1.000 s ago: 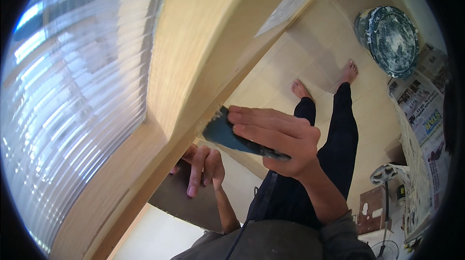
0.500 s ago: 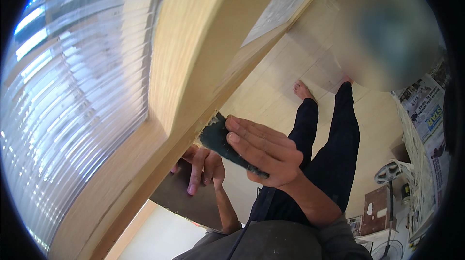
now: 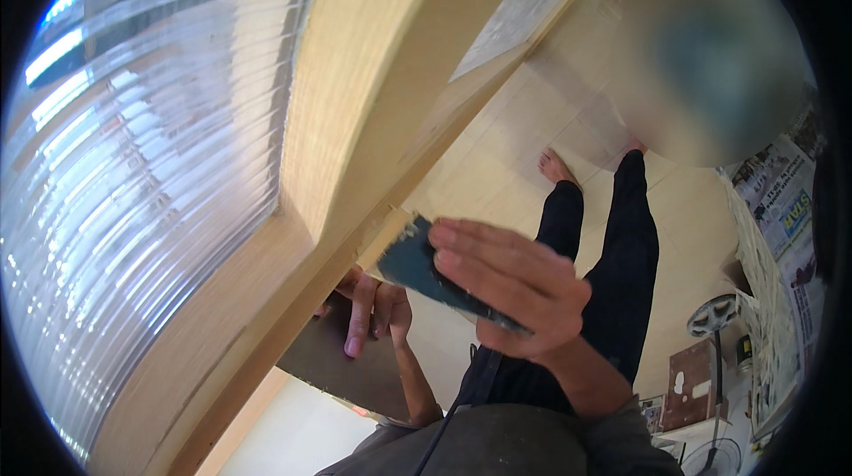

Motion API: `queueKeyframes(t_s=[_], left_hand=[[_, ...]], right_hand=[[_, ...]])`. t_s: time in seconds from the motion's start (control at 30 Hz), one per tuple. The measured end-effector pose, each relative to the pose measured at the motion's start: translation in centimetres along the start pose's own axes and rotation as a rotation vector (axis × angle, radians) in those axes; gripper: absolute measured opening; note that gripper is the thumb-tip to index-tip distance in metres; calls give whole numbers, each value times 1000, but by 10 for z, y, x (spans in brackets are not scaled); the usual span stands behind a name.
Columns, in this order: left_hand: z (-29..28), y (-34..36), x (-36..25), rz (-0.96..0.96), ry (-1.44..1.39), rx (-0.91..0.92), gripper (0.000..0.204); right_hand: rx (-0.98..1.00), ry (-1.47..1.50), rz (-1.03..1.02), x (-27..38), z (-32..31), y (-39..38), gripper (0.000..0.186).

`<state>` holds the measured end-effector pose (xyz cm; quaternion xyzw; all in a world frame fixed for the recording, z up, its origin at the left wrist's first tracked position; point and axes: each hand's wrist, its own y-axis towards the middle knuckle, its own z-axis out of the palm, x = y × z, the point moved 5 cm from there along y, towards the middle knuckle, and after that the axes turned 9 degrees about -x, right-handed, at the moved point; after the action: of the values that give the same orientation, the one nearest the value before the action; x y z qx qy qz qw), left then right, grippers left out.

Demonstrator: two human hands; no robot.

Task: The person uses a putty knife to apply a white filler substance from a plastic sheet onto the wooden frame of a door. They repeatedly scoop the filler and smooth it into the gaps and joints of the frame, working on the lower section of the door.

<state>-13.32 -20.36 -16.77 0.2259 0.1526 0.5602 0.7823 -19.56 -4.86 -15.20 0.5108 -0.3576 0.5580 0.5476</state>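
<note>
My right hand (image 3: 524,285) grips a dark green flat piece (image 3: 426,272), fingers laid along its upper side. Pale crumbly residue sits on that piece's far-left corner and edge, close to the wooden frame (image 3: 351,112). Lower and further left, my left hand (image 3: 377,312) holds a grey-brown flat sheet (image 3: 346,352), a digit pressed on its face. Pale residue lines the sheet's lower edge. The frame partly hides the fingers of my left hand.
Ribbed clear glass (image 3: 177,165) fills the frame on the left. A pale tiled floor (image 3: 479,174) lies beneath. Newspaper (image 3: 785,192), a brown box-like object (image 3: 692,383) and a grey round-headed object (image 3: 712,316) are at the right. A blurred round shape covers the upper right.
My right hand and the dark green piece have shifted slightly right and down, away from the frame. My left hand and its sheet have hardly moved.
</note>
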Motion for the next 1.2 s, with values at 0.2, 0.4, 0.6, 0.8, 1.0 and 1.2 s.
queueKeyframes(t_s=[0.2,0.4,0.6,0.8,1.0,1.2], left_hand=[[25,15,3,423,387,-741,23],[40,4,0,601,572,-1071,21],[36,9,1,603,565,-1085,18],[36,9,-1,634,558,-1108,18],[35,12,-1,642,547,-1097,18],[34,17,0,630,563,-1092,18]], right_hand=[[120,85,-38,-13,1,36,45],[435,27,162,-18,-13,35,46],[78,26,103,-35,-20,22,47],[42,13,32,-37,-1,6,52],[94,-27,12,-30,-3,-9,50],[114,12,14,-34,-15,34,45]])
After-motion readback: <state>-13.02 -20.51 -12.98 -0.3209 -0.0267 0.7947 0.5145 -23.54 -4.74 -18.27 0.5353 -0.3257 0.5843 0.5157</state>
